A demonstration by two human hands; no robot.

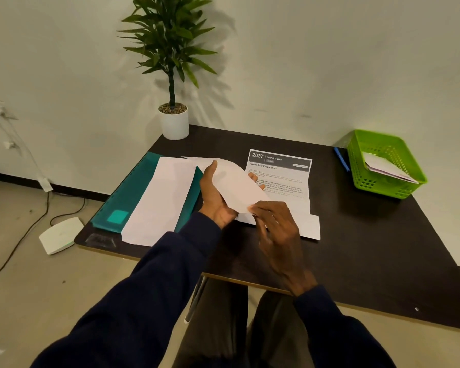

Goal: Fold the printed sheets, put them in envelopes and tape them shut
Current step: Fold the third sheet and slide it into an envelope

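A white envelope (237, 185) is held tilted above the dark table (356, 235). My left hand (214, 197) cups it from the left, thumb up along its edge. My right hand (276, 229) pinches its near corner. Under it lies a printed sheet (284, 179) headed "2637 Living Room", its lower part folded, partly hidden by the envelope. A stack of white envelopes (160, 203) rests on a teal folder (133, 192) at the left.
A green plastic basket (383, 166) with envelopes inside stands at the back right, a blue pen (341, 159) beside it. A potted plant (173, 120) is at the back left corner. A small clear object (101, 240) lies at the near left corner.
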